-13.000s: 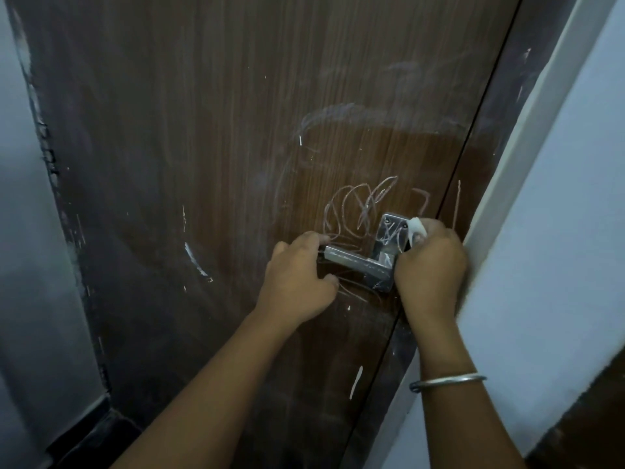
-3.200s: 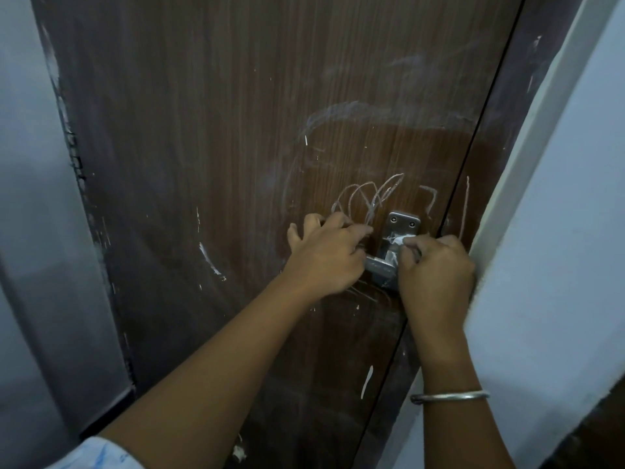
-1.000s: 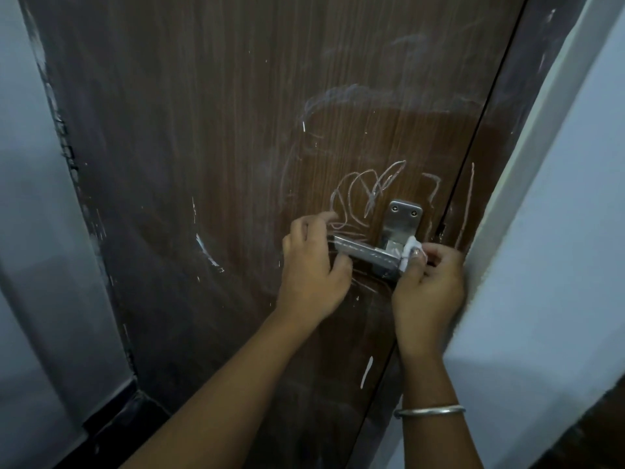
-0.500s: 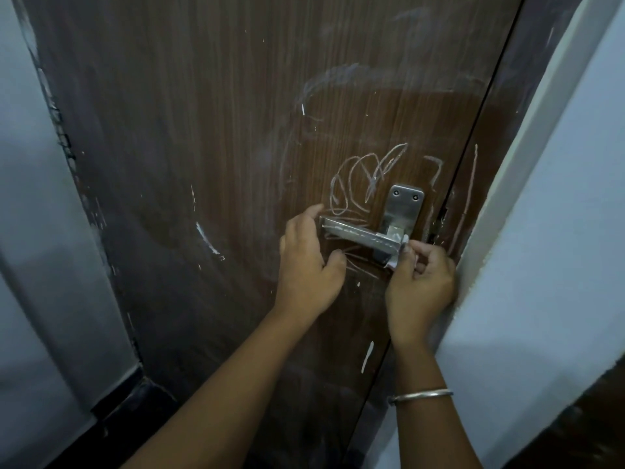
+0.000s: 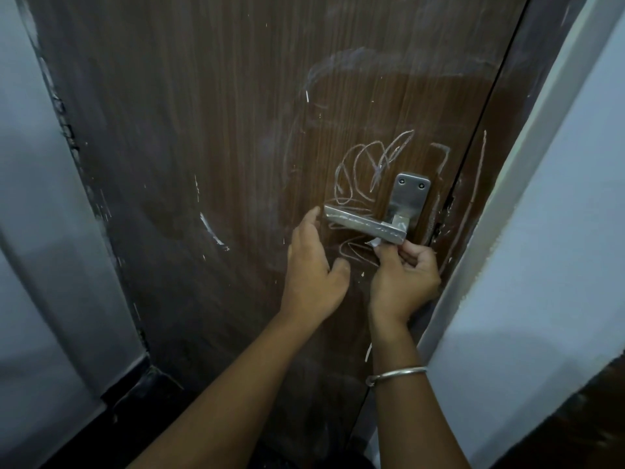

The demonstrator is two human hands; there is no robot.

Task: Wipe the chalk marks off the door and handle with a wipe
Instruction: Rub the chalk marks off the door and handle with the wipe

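A brown wooden door (image 5: 236,130) carries white chalk scribbles (image 5: 368,167) above its metal lever handle (image 5: 365,223), with more scribbles below the lever. The handle's plate (image 5: 411,198) looks free of chalk; faint streaks remain on the lever. My right hand (image 5: 402,279) is just under the lever's right end, pinching a small white wipe (image 5: 374,243) against its underside. My left hand (image 5: 314,265) hovers beside the lever's left tip, fingers apart, holding nothing.
A white wall corner and door frame (image 5: 527,214) stand close on the right. A chalk line (image 5: 475,184) runs down the door's edge strip. A grey wall (image 5: 33,214) is on the left, with dark skirting (image 5: 128,384) below. A short chalk arc (image 5: 211,231) marks the door's left part.
My left hand has let go of the lever and drawn slightly back. My right hand with the wipe has dropped from the handle's plate to below the lever's right end.
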